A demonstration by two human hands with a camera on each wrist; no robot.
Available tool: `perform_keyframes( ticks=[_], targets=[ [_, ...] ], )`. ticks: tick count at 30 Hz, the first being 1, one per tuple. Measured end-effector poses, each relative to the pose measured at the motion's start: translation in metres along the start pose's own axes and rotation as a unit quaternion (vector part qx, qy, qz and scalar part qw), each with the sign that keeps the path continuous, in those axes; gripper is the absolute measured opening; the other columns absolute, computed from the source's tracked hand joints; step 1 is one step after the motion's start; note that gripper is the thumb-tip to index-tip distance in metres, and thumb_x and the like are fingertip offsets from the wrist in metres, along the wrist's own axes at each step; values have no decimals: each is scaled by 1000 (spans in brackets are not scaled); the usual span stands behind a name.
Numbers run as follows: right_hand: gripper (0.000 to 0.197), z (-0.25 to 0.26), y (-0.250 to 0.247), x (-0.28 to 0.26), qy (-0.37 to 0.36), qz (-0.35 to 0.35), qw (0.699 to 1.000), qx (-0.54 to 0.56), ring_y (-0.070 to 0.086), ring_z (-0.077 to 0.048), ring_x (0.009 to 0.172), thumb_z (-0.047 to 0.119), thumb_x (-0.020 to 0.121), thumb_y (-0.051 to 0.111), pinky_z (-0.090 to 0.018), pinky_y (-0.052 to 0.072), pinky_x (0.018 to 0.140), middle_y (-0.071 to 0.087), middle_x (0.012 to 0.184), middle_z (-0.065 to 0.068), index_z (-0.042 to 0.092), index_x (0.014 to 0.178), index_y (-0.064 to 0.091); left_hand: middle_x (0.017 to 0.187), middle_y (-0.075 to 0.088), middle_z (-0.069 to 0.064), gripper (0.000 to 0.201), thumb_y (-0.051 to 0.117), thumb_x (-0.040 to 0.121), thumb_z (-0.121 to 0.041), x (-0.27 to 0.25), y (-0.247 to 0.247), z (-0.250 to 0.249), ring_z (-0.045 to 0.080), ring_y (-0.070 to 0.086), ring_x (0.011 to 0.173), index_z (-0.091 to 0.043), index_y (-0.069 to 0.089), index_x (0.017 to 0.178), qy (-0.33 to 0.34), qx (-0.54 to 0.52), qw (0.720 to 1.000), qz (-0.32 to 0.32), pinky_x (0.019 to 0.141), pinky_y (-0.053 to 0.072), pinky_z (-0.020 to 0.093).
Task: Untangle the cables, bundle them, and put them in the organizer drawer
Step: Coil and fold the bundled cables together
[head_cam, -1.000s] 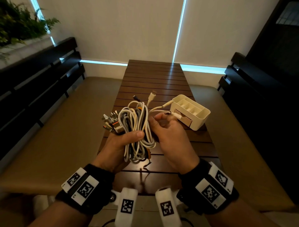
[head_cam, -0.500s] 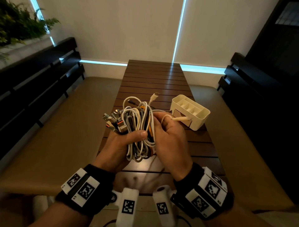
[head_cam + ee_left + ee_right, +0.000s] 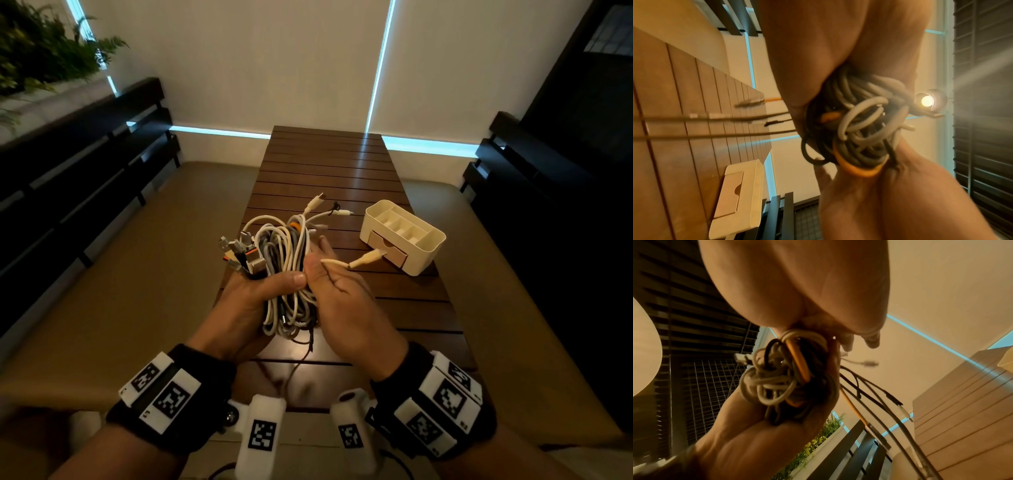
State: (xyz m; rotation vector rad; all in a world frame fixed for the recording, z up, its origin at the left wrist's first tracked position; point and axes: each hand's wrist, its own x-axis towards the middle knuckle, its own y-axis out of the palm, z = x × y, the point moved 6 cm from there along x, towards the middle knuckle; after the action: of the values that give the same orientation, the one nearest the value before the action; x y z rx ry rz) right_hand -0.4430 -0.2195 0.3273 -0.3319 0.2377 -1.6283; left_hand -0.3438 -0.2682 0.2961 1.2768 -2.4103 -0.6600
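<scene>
A coiled bundle of white, grey, black and orange cables (image 3: 284,250) is held above the near end of the wooden table (image 3: 325,164). My left hand (image 3: 260,294) grips its middle, thumb across the front, with several plugs (image 3: 243,253) sticking out to the left. My right hand (image 3: 339,291) is against the bundle's right side and pinches a loose white cable end (image 3: 366,261), whose plug points toward the cream organizer (image 3: 424,246). The organizer's drawer front (image 3: 394,251) faces me. The wrist views show the bundle (image 3: 859,129) (image 3: 787,378) from below, between both palms.
Tan cushioned benches (image 3: 137,274) flank the table, with dark slatted backrests (image 3: 85,178) behind them. A plant (image 3: 30,44) sits at the upper left. Thin dark cable ends (image 3: 308,342) dangle under the bundle toward the table's near edge.
My right hand carried the white cable end over the bundle and now holds it out to the right. The left hand kept its grip and barely moved.
</scene>
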Motion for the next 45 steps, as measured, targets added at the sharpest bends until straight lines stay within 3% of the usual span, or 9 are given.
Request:
perform_keyframes(
  ticks=[4,8,11,15,19,27,31,35,45],
  targets=[
    [48,1,-2,3,21,70,997,-35,5,9,143,41,107,28,-7,9,103,21,136,31,25,151,39,94,71,24,40,72,68,-3,-1,-7,-5,33,72,75,-12,74,107,1,22,1000,-9,62,61,41],
    [29,3,-11,10,35,94,995,11,44,0,128,38,99,43,-18,35,104,43,145,15,35,127,51,96,69,23,48,75,69,-8,-2,-11,-4,32,70,74,-6,66,117,-7,21,1000,-5,59,60,42],
    [15,0,-19,13,32,102,994,-28,56,-7,105,28,101,47,-30,45,93,53,119,5,27,108,60,93,71,19,44,73,68,-5,-4,-13,-3,28,71,73,-7,68,112,-10,19,1000,1,58,59,38],
    [19,7,-23,7,-18,48,999,-9,57,2,63,23,101,54,-12,44,60,65,70,16,27,113,69,95,69,21,43,73,70,-14,-4,-13,-3,31,69,78,-6,68,112,-13,19,1000,19,64,60,41],
    [6,4,-28,7,-35,-45,991,121,62,-12,56,9,93,65,-22,51,51,67,67,-7,3,96,63,95,63,24,42,68,76,-13,-4,-9,-4,31,67,80,4,60,115,-16,14,999,39,62,58,37],
    [19,-3,-21,10,38,47,942,329,62,-15,65,16,90,59,-21,53,59,68,83,-10,2,100,66,98,66,21,43,68,76,-12,-4,-10,-6,33,66,87,-1,62,117,-19,16,998,58,78,56,44],
    [26,-7,-20,15,37,11,965,259,58,-12,59,29,82,65,-21,50,53,68,78,-6,7,96,67,96,68,21,44,73,71,-14,-2,-10,-6,33,68,82,0,64,112,-24,41,998,35,68,59,41],
    [19,-11,-21,21,47,-31,979,197,56,-11,54,30,88,66,-21,48,48,67,73,-5,11,86,66,104,59,32,45,70,78,-9,2,-6,-8,42,59,96,7,57,118,-26,37,998,38,83,51,48],
    [32,-10,-18,18,-2,-96,995,41,58,-12,64,26,96,62,-19,49,54,65,81,-14,-3,84,63,103,71,17,47,78,74,-9,2,-1,-8,30,71,94,-5,64,119,-28,47,998,10,74,58,38]
  ],
)
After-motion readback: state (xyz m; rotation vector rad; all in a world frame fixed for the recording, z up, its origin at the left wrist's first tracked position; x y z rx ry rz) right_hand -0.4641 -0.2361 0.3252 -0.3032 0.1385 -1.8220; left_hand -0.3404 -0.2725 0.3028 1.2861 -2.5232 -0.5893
